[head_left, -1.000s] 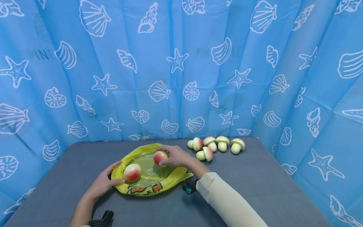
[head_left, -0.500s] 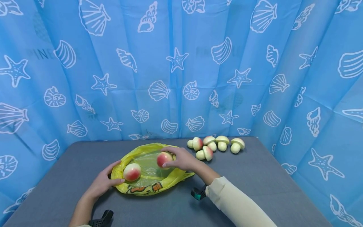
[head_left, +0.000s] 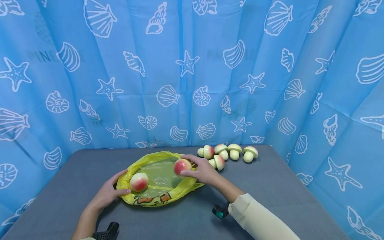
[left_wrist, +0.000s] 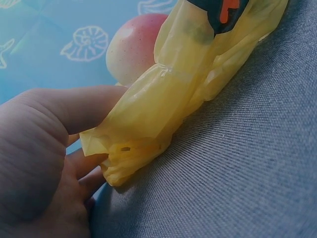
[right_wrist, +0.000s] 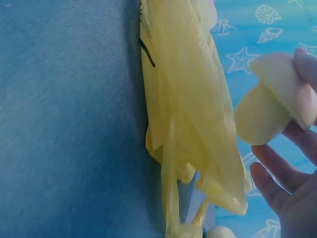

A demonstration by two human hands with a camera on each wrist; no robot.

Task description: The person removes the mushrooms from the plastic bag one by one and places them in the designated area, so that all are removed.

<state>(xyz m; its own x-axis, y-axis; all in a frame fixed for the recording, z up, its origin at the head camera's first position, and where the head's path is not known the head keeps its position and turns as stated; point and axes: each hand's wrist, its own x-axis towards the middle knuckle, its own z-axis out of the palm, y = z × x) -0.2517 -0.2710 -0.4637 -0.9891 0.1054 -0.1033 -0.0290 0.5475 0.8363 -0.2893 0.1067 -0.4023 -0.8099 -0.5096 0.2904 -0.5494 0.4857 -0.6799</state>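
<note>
A yellow plastic bag (head_left: 183, 188) lies with its mouth spread wide on the table. At its left end my left hand (head_left: 104, 196) grips the rim, the thumb on the near side in the left wrist view. Inside the bag, beside that hand, rests a toy mushroom (head_left: 139, 182) with a red-and-cream cap. My right hand (head_left: 207, 171) holds another toy mushroom (head_left: 182, 166) by its cap, over the right part of the opening. In the right wrist view this mushroom's pale stem (right_wrist: 260, 119) points toward the bag, with the fingers around the cap.
Several more toy mushrooms (head_left: 234, 152) lie in a cluster at the back right of the grey table (head_left: 270, 193). A blue curtain (head_left: 186, 83) with white shell prints hangs behind and along the right side.
My right hand has moved to the right with the mushroom, from over the bag's middle toward its right rim. The left hand and the mushroom in the bag stay in place.
</note>
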